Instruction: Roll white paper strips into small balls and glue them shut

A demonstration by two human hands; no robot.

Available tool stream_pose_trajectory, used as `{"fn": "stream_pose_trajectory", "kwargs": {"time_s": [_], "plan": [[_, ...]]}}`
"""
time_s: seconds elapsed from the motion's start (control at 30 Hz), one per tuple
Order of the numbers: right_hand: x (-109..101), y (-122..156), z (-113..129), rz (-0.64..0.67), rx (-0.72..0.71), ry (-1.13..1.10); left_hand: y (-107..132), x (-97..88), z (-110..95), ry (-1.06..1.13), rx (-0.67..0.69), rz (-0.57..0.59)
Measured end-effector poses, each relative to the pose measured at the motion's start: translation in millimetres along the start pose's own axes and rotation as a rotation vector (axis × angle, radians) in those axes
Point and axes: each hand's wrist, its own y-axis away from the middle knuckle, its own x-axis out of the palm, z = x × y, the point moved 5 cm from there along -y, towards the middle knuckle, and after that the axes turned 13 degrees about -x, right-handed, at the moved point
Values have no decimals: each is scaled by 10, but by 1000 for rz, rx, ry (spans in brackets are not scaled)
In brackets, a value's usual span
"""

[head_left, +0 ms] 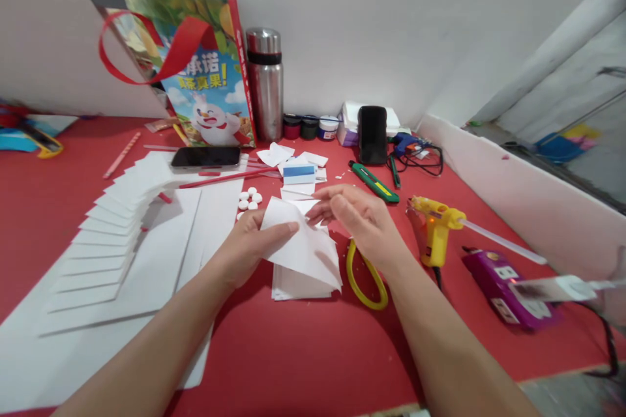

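Note:
Both my hands hold a folded white paper sheet [306, 244] just above a small stack of white paper squares [296, 287] on the red table. My left hand [249, 244] grips the sheet's left edge, thumb on top. My right hand [359, 218] pinches its upper right corner with thumb and fingertips. A yellow scissors handle [364, 280] pokes out from under my right wrist.
A fan of white paper strips [112, 234] lies on large sheets at left. Nearby are a phone [205, 156], small white discs [249, 199], a green cutter [374, 181], a yellow glue gun [435, 228], a purple box [508, 293], a steel flask [264, 81] and a gift bag [200, 58].

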Motion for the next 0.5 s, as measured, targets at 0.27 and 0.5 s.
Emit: {"fn": "stream_pose_trajectory", "kwargs": {"time_s": [0.27,0.5], "plan": [[144,50,-193,125,242,-155,37,101,16,41,-77,182],[-52,46,-174,-143,306,-93,-30,24,-75,-28,101,103]]}}
